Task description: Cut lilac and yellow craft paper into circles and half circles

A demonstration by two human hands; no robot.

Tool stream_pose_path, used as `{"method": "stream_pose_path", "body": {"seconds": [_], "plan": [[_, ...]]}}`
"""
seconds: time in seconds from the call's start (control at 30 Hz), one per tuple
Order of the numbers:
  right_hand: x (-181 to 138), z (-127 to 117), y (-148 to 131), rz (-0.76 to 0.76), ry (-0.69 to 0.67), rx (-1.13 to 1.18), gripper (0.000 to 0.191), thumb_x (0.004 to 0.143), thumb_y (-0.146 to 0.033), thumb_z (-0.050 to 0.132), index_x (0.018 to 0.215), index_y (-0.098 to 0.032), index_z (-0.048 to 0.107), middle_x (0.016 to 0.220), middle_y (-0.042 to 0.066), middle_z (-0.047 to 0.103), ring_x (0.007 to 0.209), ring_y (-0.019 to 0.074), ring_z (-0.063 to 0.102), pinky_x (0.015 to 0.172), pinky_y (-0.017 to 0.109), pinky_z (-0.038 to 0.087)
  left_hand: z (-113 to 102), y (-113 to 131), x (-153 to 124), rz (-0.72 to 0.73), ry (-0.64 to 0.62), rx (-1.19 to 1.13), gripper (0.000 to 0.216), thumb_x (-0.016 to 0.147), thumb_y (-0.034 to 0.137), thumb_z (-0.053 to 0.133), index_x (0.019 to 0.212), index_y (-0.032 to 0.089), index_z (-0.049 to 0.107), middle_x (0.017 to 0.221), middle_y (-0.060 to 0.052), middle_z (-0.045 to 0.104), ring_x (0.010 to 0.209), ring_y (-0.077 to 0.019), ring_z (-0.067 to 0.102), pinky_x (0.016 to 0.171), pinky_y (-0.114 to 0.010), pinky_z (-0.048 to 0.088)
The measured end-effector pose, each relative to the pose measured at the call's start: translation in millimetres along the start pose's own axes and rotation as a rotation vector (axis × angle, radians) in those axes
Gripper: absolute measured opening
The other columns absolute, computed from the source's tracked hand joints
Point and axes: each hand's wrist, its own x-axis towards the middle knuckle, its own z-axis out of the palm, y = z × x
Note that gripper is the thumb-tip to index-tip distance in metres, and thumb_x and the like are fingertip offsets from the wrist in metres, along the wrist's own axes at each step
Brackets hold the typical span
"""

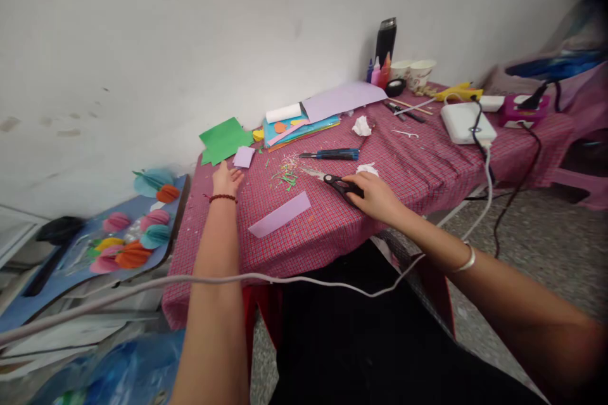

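Observation:
My left hand (227, 178) reaches over the pink checked tablecloth (332, 227) toward a small lilac paper piece (244, 156), fingers stretched out, holding nothing. My right hand (373, 192) rests on the black handles of a pair of scissors (332, 182) lying on the cloth, fingers curled over them. A lilac paper strip (280, 215) lies between my two arms. Green paper scraps (286, 177) are scattered just beyond it.
A green sheet (223, 139), a stack of coloured paper (299, 126), a blue utility knife (332, 154), a white power bank (463, 123), cups (420, 74) and glue bottles (377, 72) sit on the table. Paper flowers on a blue board (128, 234) lie left. A white cable (285, 278) crosses in front.

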Motion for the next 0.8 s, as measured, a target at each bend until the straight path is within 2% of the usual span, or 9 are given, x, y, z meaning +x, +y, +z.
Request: {"method": "stream_pose_path", "body": {"seconds": [0.1, 0.23, 0.33, 0.43, 0.5, 0.57, 0.67, 0.73, 0.8], "plan": [[0.0, -0.6, -0.8, -0.007, 0.002, -0.005, 0.032, 0.083, -0.023, 0.054, 0.113, -0.014, 0.062, 0.095, 0.011, 0.062, 0.093, 0.0255, 0.055, 0.083, 0.037, 0.042, -9.3, -1.3, -26.0, 0.009, -0.154, 0.113, 0.014, 0.091, 0.020, 0.049, 0.097, 0.013, 0.059, 0.078, -0.006, 0.063, 0.058, -0.0105, 0.057, 0.058, -0.025, 0.048], [1.8, 0.2, -1.5, 0.008, -0.007, -0.048, 0.031, 0.084, -0.022, 0.053, 0.112, -0.013, 0.063, 0.095, 0.012, 0.061, 0.090, 0.0254, 0.055, 0.080, 0.036, 0.042, -36.5, -1.5, -80.2, 0.007, -0.423, 0.271, 0.014, 0.077, 0.023, 0.069, 0.084, 0.012, 0.066, 0.079, -0.010, 0.068, 0.067, -0.0168, 0.063, 0.061, -0.027, 0.048], [2.7, -1.4, -2.6, -0.004, -0.028, -0.076, 0.030, 0.083, -0.020, 0.053, 0.110, -0.012, 0.064, 0.094, 0.013, 0.060, 0.089, 0.0255, 0.054, 0.079, 0.036, 0.041, -54.6, -8.7, -115.3, 0.248, -0.646, 0.570, 0.025, 0.055, 0.010, 0.082, 0.076, 0.017, 0.069, 0.077, -0.006, 0.069, 0.072, -0.0186, 0.062, 0.066, -0.026, 0.047], [1.9, -7.8, -9.1, -0.029, 0.001, -0.068, 0.026, 0.083, -0.020, 0.052, 0.105, -0.013, 0.065, 0.094, 0.013, 0.059, 0.091, 0.0253, 0.053, 0.082, 0.037, 0.040, -62.8, -24.2, -142.1, 0.438, -0.659, 0.612, 0.025, 0.053, 0.003, 0.079, 0.057, 0.023, 0.064, 0.065, -0.003, 0.063, 0.075, -0.0212, 0.059, 0.071, -0.028, 0.046], [0.3, -13.4, -18.4, -0.021, 0.052, 0.038, 0.024, 0.084, -0.022, 0.053, 0.104, -0.014, 0.064, 0.094, 0.011, 0.059, 0.091, 0.0237, 0.053, 0.083, 0.037, 0.040, -63.3, -34.2, -157.8, 0.549, -0.558, 0.524, 0.025, 0.058, 0.003, 0.077, 0.065, 0.025, 0.068, 0.084, -0.006, 0.067, 0.097, -0.0240, 0.057, 0.085, -0.031, 0.044], [-2.0, -18.1, -31.4, 0.038, 0.059, 0.305, 0.024, 0.086, -0.027, 0.053, 0.104, -0.015, 0.062, 0.085, 0.007, 0.060, 0.081, 0.0199, 0.054, 0.077, 0.035, 0.041, -61.0, -40.0, -171.5, 0.582, -0.476, 0.394, 0.025, 0.061, 0.005, 0.077, 0.069, 0.027, 0.069, 0.094, -0.008, 0.068, 0.110, -0.0252, 0.053, 0.094, -0.034, 0.041], [-6.5, -21.0, -54.0, 0.233, -0.062, 0.971, 0.030, 0.091, -0.041, 0.044, 0.099, -0.015, 0.057, 0.070, 0.001, 0.057, 0.061, 0.0138, 0.053, 0.062, 0.029, 0.043, -54.0, -38.6, -185.8, 0.635, -0.397, 0.358, 0.022, 0.062, 0.008, 0.079, 0.070, 0.026, 0.068, 0.092, -0.009, 0.069, 0.109, -0.0250, 0.054, 0.099, -0.036, 0.037], [-10.1, -19.9, -68.4, 0.381, -0.146, 1.392, 0.039, 0.091, -0.051, 0.041, 0.103, -0.016, 0.054, 0.074, 0.002, 0.059, 0.060, 0.0128, 0.055, 0.060, 0.028, 0.045, -47.3, -33.5, -191.5, 0.818, -0.363, 0.503, 0.016, 0.066, 0.012, 0.076, 0.075, 0.024, 0.069, 0.092, -0.010, 0.068, 0.104, -0.0252, 0.056, 0.098, -0.037, 0.036], [-13.5, -16.2, -80.9, 0.464, -0.212, 1.683, 0.042, 0.087, -0.052, 0.050, 0.111, -0.018, 0.051, 0.092, 0.005, 0.063, 0.075, 0.0140, 0.062, 0.067, 0.029, 0.049, -39.0, -29.0, -197.2, 1.077, -0.331, 0.802, 0.006, 0.074, 0.015, 0.068, 0.076, 0.021, 0.067, 0.088, -0.009, 0.067, 0.093, -0.0254, 0.057, 0.091, -0.039, 0.039]]}}
